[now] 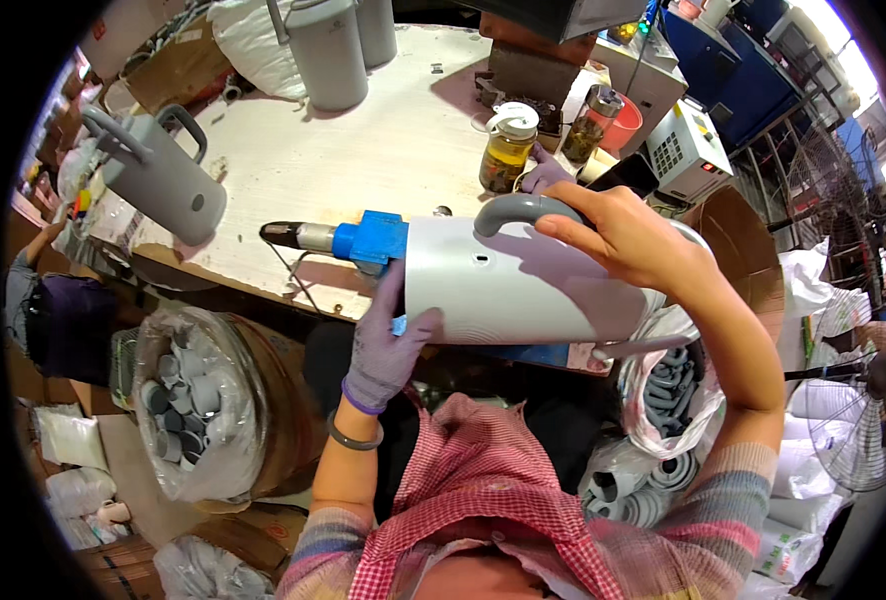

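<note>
A large grey cup body lies on its side in front of me, above the table edge. My left hand, in a purple knit glove, grips its open left end. My right hand, bare, presses a curved grey handle onto the cup's upper side. A blue power screwdriver with a dark tip sticks out to the left of the cup, at its mouth. Another person's purple-gloved hand shows just behind the handle.
A worn white table carries more grey cups: one lying at the left, two upright at the back. Two glass jars stand near the far edge. A bag of grey parts sits lower left, a bag of handles lower right.
</note>
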Tool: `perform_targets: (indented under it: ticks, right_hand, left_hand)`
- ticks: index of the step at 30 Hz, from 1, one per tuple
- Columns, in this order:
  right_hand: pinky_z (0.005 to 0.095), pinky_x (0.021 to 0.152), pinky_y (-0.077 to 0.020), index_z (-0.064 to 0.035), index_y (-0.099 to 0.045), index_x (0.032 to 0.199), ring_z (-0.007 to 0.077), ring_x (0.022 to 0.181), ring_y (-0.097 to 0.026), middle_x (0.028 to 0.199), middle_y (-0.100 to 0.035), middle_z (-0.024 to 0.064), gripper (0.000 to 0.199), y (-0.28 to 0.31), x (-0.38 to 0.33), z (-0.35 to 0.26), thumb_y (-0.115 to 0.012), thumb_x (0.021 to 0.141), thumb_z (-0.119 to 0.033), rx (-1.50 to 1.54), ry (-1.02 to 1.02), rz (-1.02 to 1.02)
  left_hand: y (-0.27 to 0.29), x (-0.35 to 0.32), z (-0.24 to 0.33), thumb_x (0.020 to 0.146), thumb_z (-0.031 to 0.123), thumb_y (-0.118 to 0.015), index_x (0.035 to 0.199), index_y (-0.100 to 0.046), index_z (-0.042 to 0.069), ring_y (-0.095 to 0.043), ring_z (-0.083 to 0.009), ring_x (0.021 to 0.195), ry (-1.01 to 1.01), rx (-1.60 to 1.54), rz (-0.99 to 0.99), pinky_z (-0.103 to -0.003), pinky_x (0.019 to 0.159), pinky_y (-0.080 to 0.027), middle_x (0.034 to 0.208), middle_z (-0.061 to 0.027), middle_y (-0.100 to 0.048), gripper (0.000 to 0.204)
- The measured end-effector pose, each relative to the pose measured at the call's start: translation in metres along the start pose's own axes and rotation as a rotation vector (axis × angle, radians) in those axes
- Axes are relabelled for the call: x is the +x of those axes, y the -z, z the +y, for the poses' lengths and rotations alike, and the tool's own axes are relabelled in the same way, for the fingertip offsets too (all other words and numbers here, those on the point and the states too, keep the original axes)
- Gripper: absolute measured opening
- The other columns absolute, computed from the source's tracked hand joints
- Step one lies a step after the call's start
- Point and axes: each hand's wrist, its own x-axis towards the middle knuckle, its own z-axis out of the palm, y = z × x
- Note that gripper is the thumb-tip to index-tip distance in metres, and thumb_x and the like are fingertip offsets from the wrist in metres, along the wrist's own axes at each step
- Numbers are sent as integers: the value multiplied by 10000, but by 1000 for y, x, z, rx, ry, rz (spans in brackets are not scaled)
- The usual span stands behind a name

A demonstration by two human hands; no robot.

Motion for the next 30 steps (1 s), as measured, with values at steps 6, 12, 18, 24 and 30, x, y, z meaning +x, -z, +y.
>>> perform_targets:
  ticks: [6,12,18,24,30]
  right_hand:
    - [391,604,-433,5,-622,984,280,590,-451,680,-546,179,394,30,-61,43,-546,987,-381,40,-193,195]
    - [266,526,-325,9,-618,1044,67,606,-375,647,-433,7,297,15,-168,85,-563,999,-280,128,-346,381]
    - [229,522,-297,8,-615,1029,40,603,-364,636,-422,-38,306,-18,-230,109,-569,1001,-293,320,-485,508]
    - [213,529,-275,0,-611,1010,33,604,-354,671,-443,-54,219,-41,-247,131,-583,993,-217,439,-493,598]
    - [194,473,-246,-19,-612,1039,1,543,-336,631,-404,-86,189,-61,-252,160,-549,1005,-194,336,-421,667]
  left_hand:
    - [5,2,-23,900,141,-633,1183,-626,27,-645,-338,967,-17,370,-284,-378,838,-526,1049,-170,-663,305]
    - [-65,33,-102,756,463,-757,1209,-647,55,-605,-362,1087,28,820,-570,-435,950,-472,1188,-220,-634,619]
    - [-62,25,-129,801,112,-690,1034,-730,22,-714,-250,869,123,437,-398,-338,793,-557,986,-135,-736,253]
    - [-64,17,-95,812,243,-695,965,-755,66,-701,-275,834,136,286,-202,-367,763,-544,921,-118,-735,241]
    - [-54,18,-100,796,285,-724,953,-746,28,-703,-267,795,167,370,-150,-361,747,-540,915,-126,-737,302]
